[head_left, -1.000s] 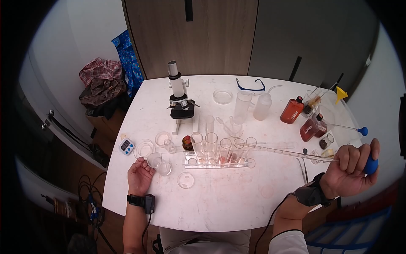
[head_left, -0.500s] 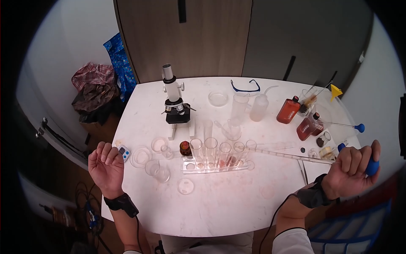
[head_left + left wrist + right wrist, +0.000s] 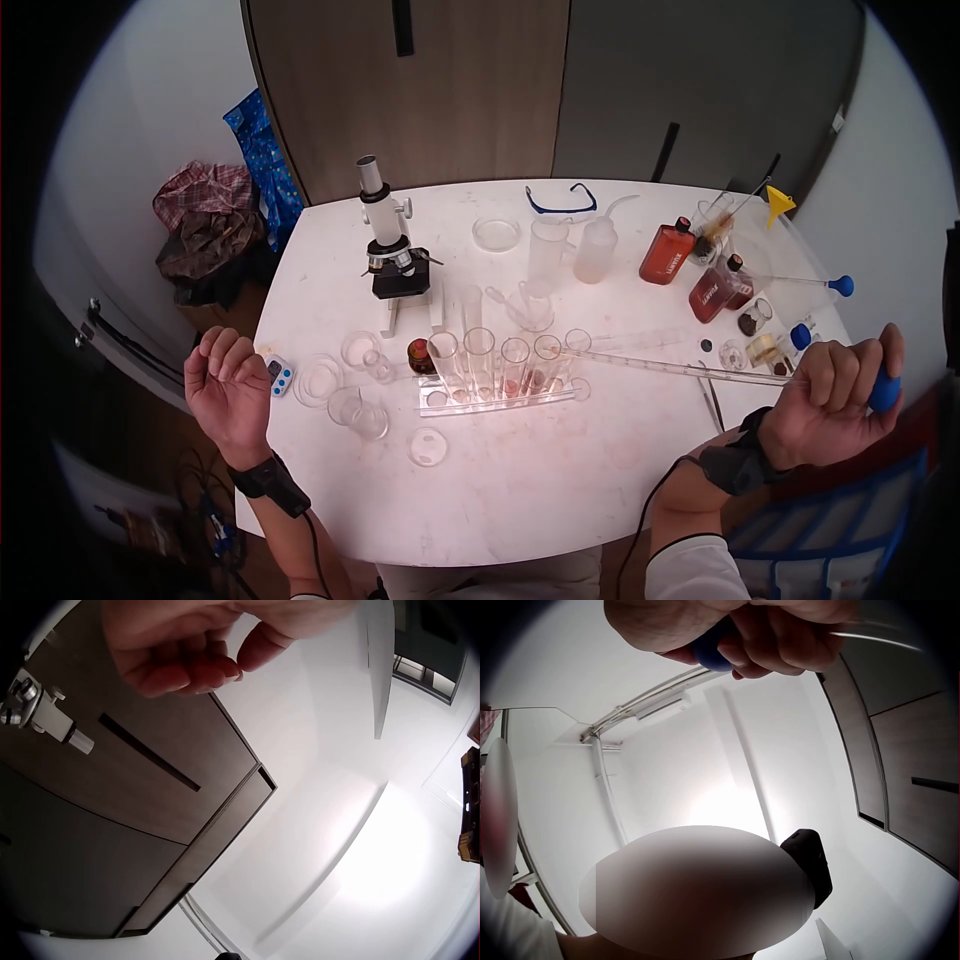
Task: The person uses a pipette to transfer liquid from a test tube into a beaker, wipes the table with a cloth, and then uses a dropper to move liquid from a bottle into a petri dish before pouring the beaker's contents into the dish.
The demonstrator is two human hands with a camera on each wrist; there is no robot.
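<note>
Right hand (image 3: 828,402) gripping a dropper (image 3: 690,369), left hand (image 3: 228,396) well apart.
The dropper's glass tube points toward the test tubes (image 3: 513,368) on the worktop (image 3: 550,480); the left hand is raised, fingers loosely bent.

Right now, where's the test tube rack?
In the head view, the rack stands near the middle, below and right of the microscope, a brown bottle behind its left end.

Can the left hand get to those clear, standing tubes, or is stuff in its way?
Some stuff is: a flat, clear, round dish and a clear, round-rimmed beaker stand between the left hand and the clear, upright test tubes. They look low, so the hand could probably pass over.
</note>
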